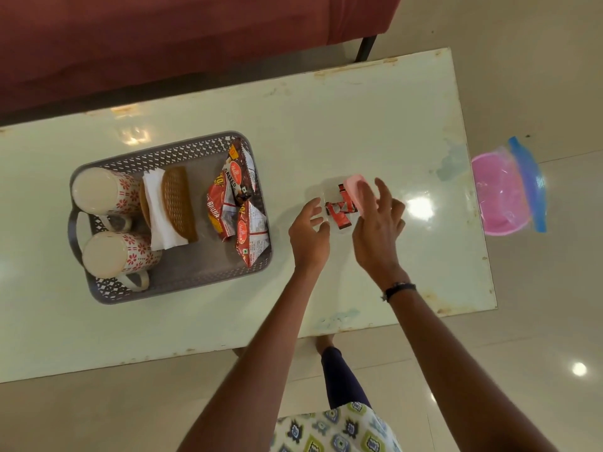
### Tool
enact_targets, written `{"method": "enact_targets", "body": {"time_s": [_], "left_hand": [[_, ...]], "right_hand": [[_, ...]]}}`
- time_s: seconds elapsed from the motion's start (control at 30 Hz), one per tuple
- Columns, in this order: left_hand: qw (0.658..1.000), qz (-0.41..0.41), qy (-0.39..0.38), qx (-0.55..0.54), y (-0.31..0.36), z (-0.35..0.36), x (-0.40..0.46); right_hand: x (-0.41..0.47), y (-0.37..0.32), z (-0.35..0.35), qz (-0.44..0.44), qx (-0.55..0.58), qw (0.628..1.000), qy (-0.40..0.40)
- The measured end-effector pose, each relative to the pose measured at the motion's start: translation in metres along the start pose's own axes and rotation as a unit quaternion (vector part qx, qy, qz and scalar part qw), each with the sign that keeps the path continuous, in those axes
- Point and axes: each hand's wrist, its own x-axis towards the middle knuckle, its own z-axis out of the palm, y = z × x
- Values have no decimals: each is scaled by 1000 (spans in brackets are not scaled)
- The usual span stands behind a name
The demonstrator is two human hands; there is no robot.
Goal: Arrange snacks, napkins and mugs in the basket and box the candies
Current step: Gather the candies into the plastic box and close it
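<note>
Basket (182,288) near left table edge already filled with mugs (107,194), napkins (156,207), snacks (239,207). Candies (339,212) in clear box; right hand (375,230) pinching pink lid (357,190), left hand (308,230) fingers spread. Closing left.

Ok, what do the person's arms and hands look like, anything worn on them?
Both arms are bare, with no sleeves showing. The right hand has a thin dark band around its wrist. The left hand and its wrist are bare. No gloves or rings can be made out.

Grey latticed basket (182,282), white mugs (107,194) with red flowers, red candies (339,213), pink lid (357,190).
</note>
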Motion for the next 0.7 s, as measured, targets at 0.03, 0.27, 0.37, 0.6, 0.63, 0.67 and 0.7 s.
{"method": "enact_targets", "body": {"time_s": [0.03, 0.27, 0.37, 0.6, 0.63, 0.67, 0.7], "left_hand": [[1000, -1, 1, -1, 0, 0, 1], [1000, 5, -2, -14, -5, -1, 5], [1000, 9, 5, -22, -6, -1, 5], [997, -28, 4, -75, -9, -4, 5], [996, -34, 2, -81, -9, -5, 5], [995, -40, 1, -86, -10, -5, 5], [995, -47, 0, -91, -11, -6, 6]], "right_hand": [[-3, -2, 6, 13, -5, 999, -31], [5, -12, 26, 87, 14, 994, -73], [2, -18, 33, 80, -36, 995, -55], [0, -27, 45, 101, -90, 990, -31], [0, -28, 45, 99, -92, 990, -31], [0, -29, 46, 95, -94, 990, -33], [-1, -29, 47, 90, -96, 991, -37]]}}
